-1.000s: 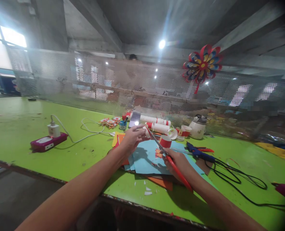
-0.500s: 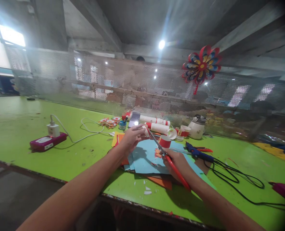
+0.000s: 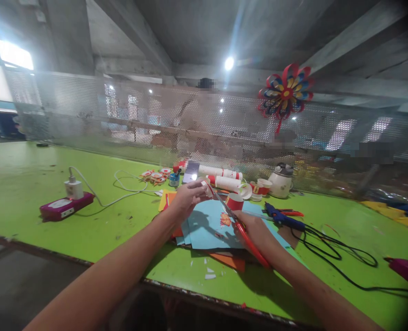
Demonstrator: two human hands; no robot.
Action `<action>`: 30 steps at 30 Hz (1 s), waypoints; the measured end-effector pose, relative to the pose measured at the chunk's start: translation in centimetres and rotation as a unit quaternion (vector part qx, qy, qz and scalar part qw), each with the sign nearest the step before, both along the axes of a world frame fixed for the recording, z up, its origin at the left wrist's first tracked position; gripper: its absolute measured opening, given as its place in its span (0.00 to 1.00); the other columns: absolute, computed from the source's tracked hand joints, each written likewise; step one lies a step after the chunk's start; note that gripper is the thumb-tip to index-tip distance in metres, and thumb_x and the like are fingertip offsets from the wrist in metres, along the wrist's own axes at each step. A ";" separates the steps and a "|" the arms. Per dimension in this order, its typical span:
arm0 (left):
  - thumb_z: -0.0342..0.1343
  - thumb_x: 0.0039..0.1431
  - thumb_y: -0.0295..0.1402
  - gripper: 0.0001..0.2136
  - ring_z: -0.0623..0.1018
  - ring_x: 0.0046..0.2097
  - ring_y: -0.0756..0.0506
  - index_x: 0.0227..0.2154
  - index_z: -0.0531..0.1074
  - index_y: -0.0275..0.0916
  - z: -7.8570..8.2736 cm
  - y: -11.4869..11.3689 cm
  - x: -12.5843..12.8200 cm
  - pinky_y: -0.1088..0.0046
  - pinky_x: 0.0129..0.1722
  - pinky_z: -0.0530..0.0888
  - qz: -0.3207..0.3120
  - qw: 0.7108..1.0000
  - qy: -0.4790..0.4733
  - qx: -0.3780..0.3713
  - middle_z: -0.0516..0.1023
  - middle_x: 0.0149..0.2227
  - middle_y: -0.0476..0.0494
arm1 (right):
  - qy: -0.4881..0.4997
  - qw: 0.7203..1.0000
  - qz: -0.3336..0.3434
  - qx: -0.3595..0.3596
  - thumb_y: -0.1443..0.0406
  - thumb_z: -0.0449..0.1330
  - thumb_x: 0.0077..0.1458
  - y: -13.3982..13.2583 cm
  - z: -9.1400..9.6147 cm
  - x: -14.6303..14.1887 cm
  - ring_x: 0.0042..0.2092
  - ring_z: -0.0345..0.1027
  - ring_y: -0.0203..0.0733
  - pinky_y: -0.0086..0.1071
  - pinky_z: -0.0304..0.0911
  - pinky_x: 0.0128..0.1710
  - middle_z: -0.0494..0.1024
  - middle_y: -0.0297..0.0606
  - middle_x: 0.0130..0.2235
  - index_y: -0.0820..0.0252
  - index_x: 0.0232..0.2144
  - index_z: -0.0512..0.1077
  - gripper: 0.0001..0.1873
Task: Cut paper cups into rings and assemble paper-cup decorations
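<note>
My left hand (image 3: 189, 197) pinches a small white piece with a red edge (image 3: 206, 185), perhaps paper, above the table. In my right hand (image 3: 255, 232) are red-handled scissors (image 3: 249, 243), fingers wrapped round the grips. Their blades point up and to the left, and the tips meet the edge of the piece; whether they are parted is too small to tell. Below lie light blue sheets (image 3: 204, 232), with small orange-red cut-outs (image 3: 225, 219) on top. A red and white paper cup (image 3: 235, 202) stands just behind the blades.
A blue glue gun (image 3: 289, 219) with a looping black cord lies right of the sheets. Behind stand a phone (image 3: 191, 172), a blue jar (image 3: 174, 179), white rolls (image 3: 227, 183) and a lidded jug (image 3: 280, 182). A purple power strip (image 3: 66, 207) is at left; mesh (image 3: 138, 124) borders the table.
The view has shifted slightly. The small piece in my left hand is angled a little differently against the scissor tips. Both hands keep their holds.
</note>
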State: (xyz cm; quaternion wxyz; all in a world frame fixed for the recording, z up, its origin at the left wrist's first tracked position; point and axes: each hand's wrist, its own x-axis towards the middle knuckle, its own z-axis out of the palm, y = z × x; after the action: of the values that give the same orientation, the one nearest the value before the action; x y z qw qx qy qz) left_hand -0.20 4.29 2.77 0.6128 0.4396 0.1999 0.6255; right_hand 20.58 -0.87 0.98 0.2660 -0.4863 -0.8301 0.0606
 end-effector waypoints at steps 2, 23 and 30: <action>0.65 0.42 0.25 0.11 0.78 0.34 0.45 0.32 0.78 0.30 0.1 -0.1 0.1 0.66 0.40 0.74 -0.002 1.000 -0.003 0.009 0.79 0.33 0.38 | -0.009 1.000 -0.007 0.009 0.71 0.50 0.53 -0.2 0.3 -0.1 0.39 0.72 0.48 0.36 0.63 0.40 0.80 0.43 0.39 0.60 0.44 0.73 0.18; 0.64 0.44 0.23 0.17 0.80 0.36 0.43 0.39 0.71 0.31 -0.2 0.2 0.0 0.63 0.42 0.74 -0.006 0.999 -0.044 0.031 0.79 0.33 0.38 | -0.004 0.999 0.006 0.047 0.72 0.50 0.52 -0.8 0.8 -0.2 0.39 0.71 0.48 0.35 0.63 0.40 0.79 0.44 0.39 0.61 0.42 0.73 0.17; 0.65 0.44 0.23 0.17 0.80 0.38 0.41 0.38 0.70 0.31 -0.1 0.1 0.1 0.58 0.46 0.72 -0.007 0.998 -0.048 0.042 0.79 0.35 0.38 | -0.006 1.000 -0.002 0.029 0.71 0.49 0.55 -0.9 0.9 -0.3 0.36 0.71 0.47 0.34 0.62 0.37 0.79 0.43 0.36 0.62 0.39 0.73 0.14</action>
State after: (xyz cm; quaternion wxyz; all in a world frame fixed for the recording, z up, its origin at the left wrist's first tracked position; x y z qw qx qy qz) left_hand -0.06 4.43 2.69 0.6070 0.4357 0.1412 0.6494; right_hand 20.25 -1.81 1.83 0.2750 -0.4805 -0.8321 0.0335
